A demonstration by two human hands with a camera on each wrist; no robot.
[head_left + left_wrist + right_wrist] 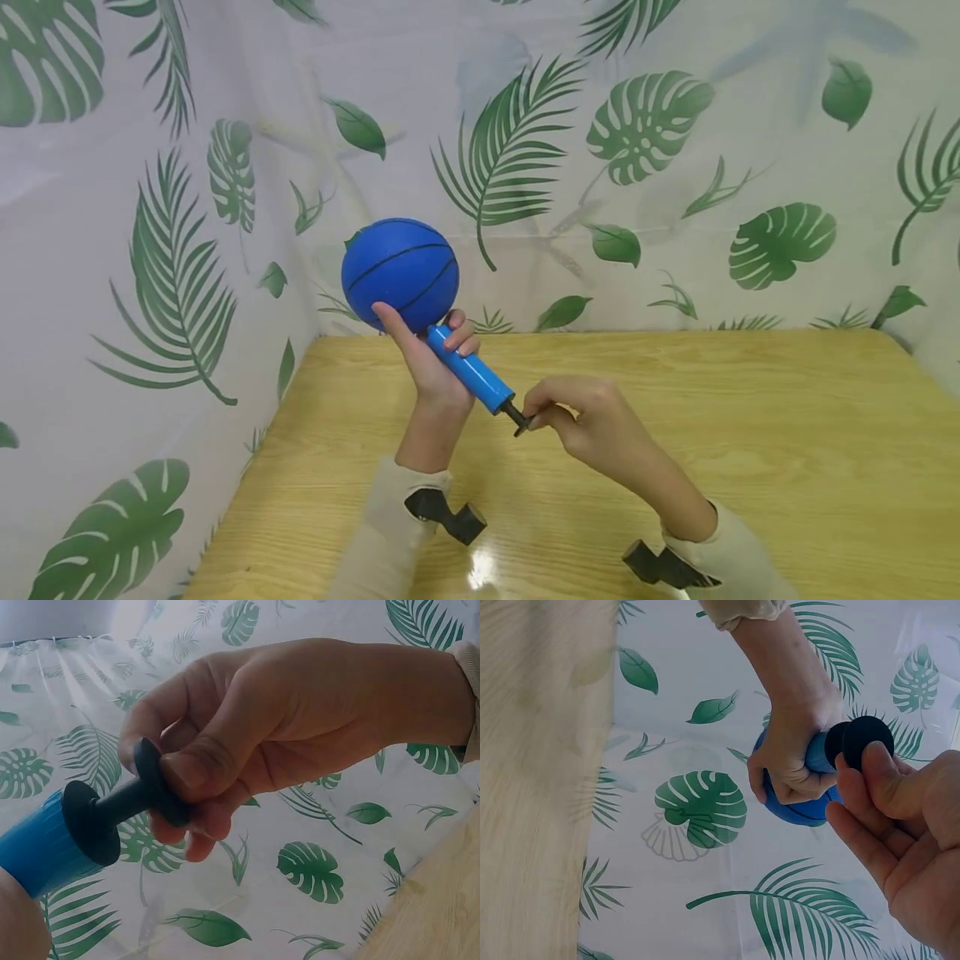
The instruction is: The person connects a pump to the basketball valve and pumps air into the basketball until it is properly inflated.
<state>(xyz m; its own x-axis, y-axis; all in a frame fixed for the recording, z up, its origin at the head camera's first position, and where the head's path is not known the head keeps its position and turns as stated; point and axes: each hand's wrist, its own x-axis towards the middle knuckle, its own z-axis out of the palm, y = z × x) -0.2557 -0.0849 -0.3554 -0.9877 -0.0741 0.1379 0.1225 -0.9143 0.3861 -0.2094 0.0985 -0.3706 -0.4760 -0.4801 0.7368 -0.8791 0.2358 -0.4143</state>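
Observation:
A blue ball point(397, 271) with black seam lines is at the upper end of a small blue hand pump point(480, 379), both held up over the table. My left hand point(435, 367) grips the pump's barrel, its fingers curled round it and the thumb lying against the ball. With thumb and fingers my right hand point(592, 417) pinches the black handle point(160, 784) at the pump's lower end. A short stretch of black rod point(120, 804) shows between barrel and handle. The joint between pump and ball is hidden by the left hand.
Below the hands lies a wooden table point(750, 433). A white curtain point(525, 283) printed with green leaves hangs behind the table and along its left side. Black straps with small blocks point(467, 523) sit on both sleeved wrists.

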